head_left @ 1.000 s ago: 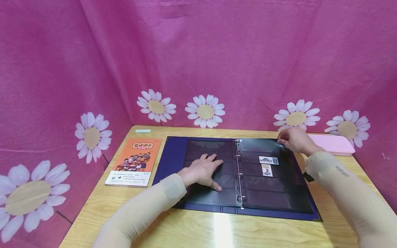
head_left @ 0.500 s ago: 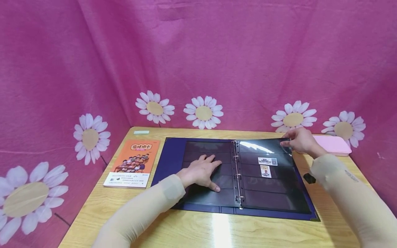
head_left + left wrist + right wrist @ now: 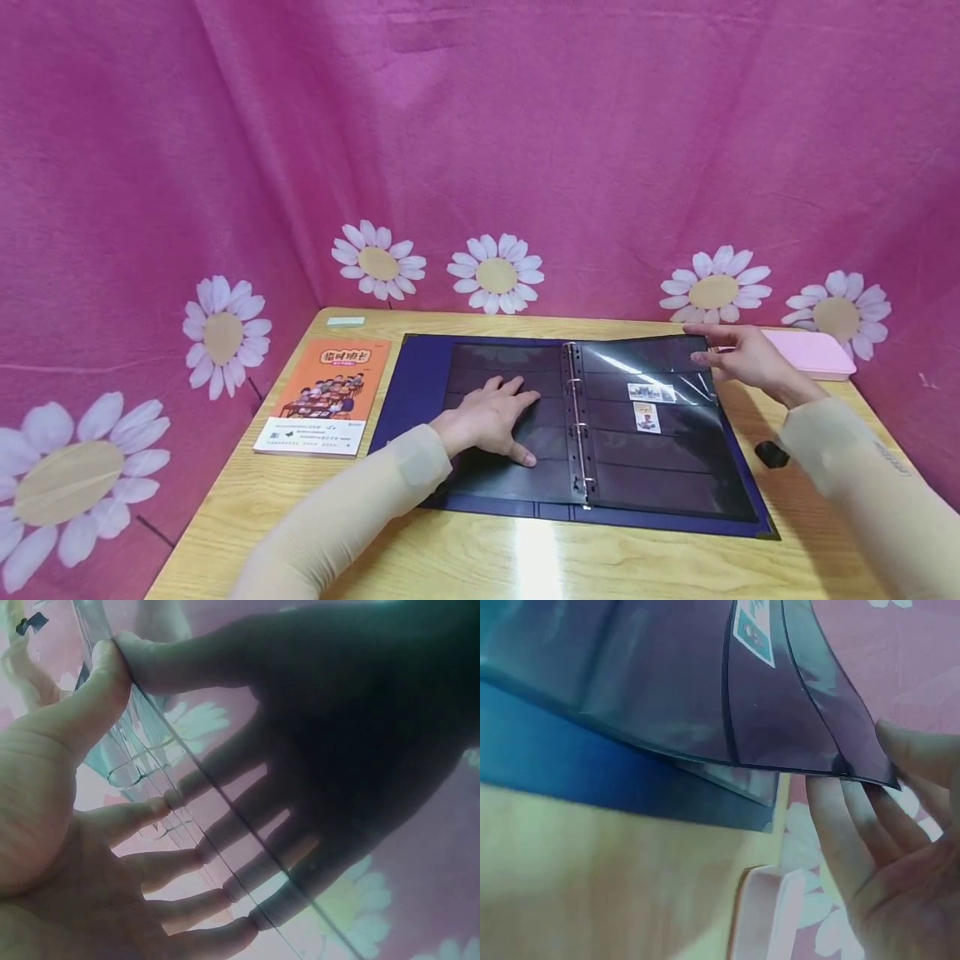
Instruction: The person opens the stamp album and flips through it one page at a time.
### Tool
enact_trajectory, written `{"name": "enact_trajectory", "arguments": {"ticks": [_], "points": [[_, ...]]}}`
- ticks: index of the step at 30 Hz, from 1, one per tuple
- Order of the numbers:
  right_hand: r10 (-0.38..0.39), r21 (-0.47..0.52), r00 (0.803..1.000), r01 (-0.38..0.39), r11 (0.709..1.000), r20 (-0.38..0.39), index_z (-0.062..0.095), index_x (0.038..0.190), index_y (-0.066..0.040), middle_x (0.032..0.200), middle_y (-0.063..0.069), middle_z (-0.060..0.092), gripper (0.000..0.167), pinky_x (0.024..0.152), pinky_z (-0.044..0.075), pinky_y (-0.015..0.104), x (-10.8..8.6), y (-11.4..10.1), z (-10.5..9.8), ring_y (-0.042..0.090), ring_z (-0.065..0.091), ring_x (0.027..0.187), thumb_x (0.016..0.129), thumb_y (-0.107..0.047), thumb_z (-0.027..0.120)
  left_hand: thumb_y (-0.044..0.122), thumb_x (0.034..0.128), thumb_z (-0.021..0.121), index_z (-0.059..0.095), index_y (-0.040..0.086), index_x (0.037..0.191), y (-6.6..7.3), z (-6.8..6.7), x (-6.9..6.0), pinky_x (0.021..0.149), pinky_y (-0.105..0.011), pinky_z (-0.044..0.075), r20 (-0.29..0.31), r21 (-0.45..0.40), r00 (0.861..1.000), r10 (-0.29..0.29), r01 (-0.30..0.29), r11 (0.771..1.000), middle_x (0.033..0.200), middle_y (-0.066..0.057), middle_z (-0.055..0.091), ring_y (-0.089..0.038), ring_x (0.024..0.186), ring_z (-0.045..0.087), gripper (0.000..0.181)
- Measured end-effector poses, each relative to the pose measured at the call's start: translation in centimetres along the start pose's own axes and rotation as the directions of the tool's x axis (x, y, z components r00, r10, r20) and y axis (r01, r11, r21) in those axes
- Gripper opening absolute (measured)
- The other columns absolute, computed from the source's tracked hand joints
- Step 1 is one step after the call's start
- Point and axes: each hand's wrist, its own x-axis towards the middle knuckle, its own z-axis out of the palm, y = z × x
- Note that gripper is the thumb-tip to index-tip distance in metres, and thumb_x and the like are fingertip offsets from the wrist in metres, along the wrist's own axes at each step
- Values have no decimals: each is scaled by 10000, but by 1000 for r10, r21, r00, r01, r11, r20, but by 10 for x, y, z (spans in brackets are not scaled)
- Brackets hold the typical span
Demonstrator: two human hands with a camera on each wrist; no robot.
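Your album (image 3: 420,371) is lying open on the table (image 3: 420,567), between the book (image 3: 330,379) on your left and the case (image 3: 816,354) at the far right. Your left hand (image 3: 487,419) is resting with spread fingers on the left page (image 3: 517,482). Your right hand (image 3: 748,360) is pinching the right page (image 3: 660,454) at its far outer corner, thumb above, fingers beneath. Two stamps (image 3: 651,392) are showing in that page's pockets.

The left grip (image 3: 491,421) rests on the binder (image 3: 422,375) (two stamps (image 3: 650,392) opposite).

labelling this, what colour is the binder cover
Dark blue; the binder cover shows best in the head view.
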Motion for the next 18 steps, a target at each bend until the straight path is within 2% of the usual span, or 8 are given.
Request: {"name": "enact_trajectory", "arguments": {"ticks": [2, 4, 7, 9, 12, 15, 18], "points": [[-33, -24, 999, 33, 999, 0, 452, 1692, -11, 1492, 408, 563, 743, 759, 679, 294, -5, 3, 2, 33, 668, 1059, 1049, -145, 800, 645, 848, 920, 415, 294, 1748, 0, 0, 0, 1355, -640, 376, -2, -1, 1000, 0, 0, 1000, 1876, -86, 312, -405, 1736, 289, 1090], [-61, -27, 998, 61, 998, 4, 415, 1708, -9, 1455, 398, 566, 780, 757, 694, 323, -10, 5, 3, 71, 695, 1074, 1040, -120, 803, 644, 848, 921, 416, 293, 1748, 0, 0, 0, 1356, -636, 375, -3, 0, 1000, 0, 0, 1000, 1876, -86, 313, -404, 1737, 289, 1090], [-86, -32, 996, 87, 996, 29, 447, 1689, -2, 1487, 401, 577, 762, 713, 680, 329, -17, 6, 5, 46, 714, 976, 1025, -91, 810, 646, 849, 919, 416, 289, 1749, 0, 1, 1, 1355, -634, 379, -3, 2, 1000, 3, -3, 1000, 1875, -88, 313, -402, 1736, 290, 1091], [-89, -33, 995, 90, 995, 54, 531, 1635, 8, 1427, 362, 635, 696, 665, 638, 300, -21, 5, 5, 17, 687, 859, 1011, -90, 824, 648, 850, 918, 416, 287, 1749, 0, 2, 2, 1352, -633, 382, -5, 2, 1000, 5, -5, 1000, 1875, -89, 314, -399, 1736, 291, 1092], [-102, -2, 989, 103, 995, 105, 668, 1508, 28, 1206, 216, 783, 550, 648, 622, 280, -27, 6, 4, 20, 695, 783, 991, -60, 834, 650, 849, 918, 416, 287, 1750, 0, 2, 3, 1353, -629, 383, -8, 0, 1000, 6, -6, 1000, 1874, -89, 315, -396, 1735, 292, 1093], [-104, 81, 981, 91, 992, 166, 779, 1407, -121, 961, 18, 798, 418, 677, 661, 295, -32, 7, -2, 11, 716, 798, 1002, -23, 804, 648, 848, 917, 413, 291, 1751, 0, 2, 2, 1357, -627, 378, -7, -1, 1000, 4, -4, 1000, 1876, -88, 313, -395, 1737, 289, 1094], [-80, 127, 981, 58, 990, 175, 775, 1411, -148, 971, -119, 799, 414, 715, 689, 328, -35, 2, -10, 27, 749, 845, 1016, -26, 787, 648, 849, 917, 411, 294, 1752, -1, 2, 2, 1363, -623, 369, -4, -1, 1000, 1, -1, 1000, 1878, -85, 308, -395, 1739, 284, 1093]]}}
